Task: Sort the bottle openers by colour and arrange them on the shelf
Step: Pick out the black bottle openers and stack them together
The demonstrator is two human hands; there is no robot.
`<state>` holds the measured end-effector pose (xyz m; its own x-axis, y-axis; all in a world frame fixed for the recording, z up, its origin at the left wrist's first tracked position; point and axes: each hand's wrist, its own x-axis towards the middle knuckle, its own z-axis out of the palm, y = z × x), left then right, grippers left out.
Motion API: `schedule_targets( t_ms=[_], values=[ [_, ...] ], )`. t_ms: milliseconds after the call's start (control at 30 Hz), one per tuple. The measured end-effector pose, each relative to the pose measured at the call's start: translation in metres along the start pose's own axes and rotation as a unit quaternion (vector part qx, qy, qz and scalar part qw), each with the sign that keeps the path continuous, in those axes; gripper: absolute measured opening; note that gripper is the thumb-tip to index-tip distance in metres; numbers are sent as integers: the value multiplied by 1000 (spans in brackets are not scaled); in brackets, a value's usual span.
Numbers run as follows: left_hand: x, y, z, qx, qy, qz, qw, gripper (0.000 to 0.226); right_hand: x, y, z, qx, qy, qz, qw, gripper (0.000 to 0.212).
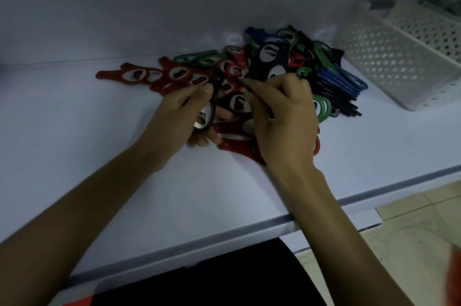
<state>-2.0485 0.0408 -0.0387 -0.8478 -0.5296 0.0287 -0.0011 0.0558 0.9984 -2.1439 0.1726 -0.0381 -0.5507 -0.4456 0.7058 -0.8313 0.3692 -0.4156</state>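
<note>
Left hand (pixel 174 116) grips black opener (pixel 209 113). Right hand (pixel 282 118) pinches second black opener (pixel 270 58), at its 12 o'clock. Lift straight; don't drag reds (pixel 139 75), 9 o'clock of pile (pixel 324 76).

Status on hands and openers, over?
Left hand holds black opener. Right hand pinches dark opener. Pile mixed, unsorted. Basket right, not blocking.
</note>
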Motion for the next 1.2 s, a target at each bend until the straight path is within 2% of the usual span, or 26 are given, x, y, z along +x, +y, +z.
schedule_targets(
  t_ms=[67, 167, 267, 367, 467, 567, 667, 767, 833, 933, 1000, 1200],
  values=[
    [3, 1, -1, -14, -3, -35, 999, 45, -3, -1, 0, 61, 29, -31, 997, 21],
    [5, 1, -4, -63, -17, -56, 996, 55, -9, -4, 5, 140, -49, -103, 984, 27],
    [6, 1, -8, -131, -31, -64, 989, 37, -12, -4, 12, 132, -144, -136, 971, 26],
    [5, 1, -9, -87, -25, -61, 994, 18, -10, -4, 11, 116, -191, -152, 963, 29],
    [2, 3, -7, -56, -6, -45, 997, 26, 1, -4, 3, 120, -177, -94, 972, 28],
    [1, 3, -6, -68, -27, -31, 997, 25, 28, 13, -5, 12, -124, 13, 992, 33],
    [2, 1, -7, -85, -31, -20, 996, 21, 52, 37, -5, -132, -178, 81, 972, 57],
    [2, 0, -7, -110, -21, -17, 994, 21, 47, 46, 4, -155, -198, 90, 964, 59],
    [4, -1, -8, -129, -14, -24, 991, 20, 40, 43, 6, -128, -156, 84, 976, 56],
    [6, -4, -9, -149, -7, -32, 988, 19, 36, 32, 7, 24, -91, 95, 991, 56],
    [7, -5, -9, -152, -5, -34, 988, 20, 32, 19, 8, 94, -93, 87, 987, 55],
    [5, -4, -6, -138, -20, -25, 990, 28, 18, -7, 18, 106, -126, -32, 986, 49]
  ],
)
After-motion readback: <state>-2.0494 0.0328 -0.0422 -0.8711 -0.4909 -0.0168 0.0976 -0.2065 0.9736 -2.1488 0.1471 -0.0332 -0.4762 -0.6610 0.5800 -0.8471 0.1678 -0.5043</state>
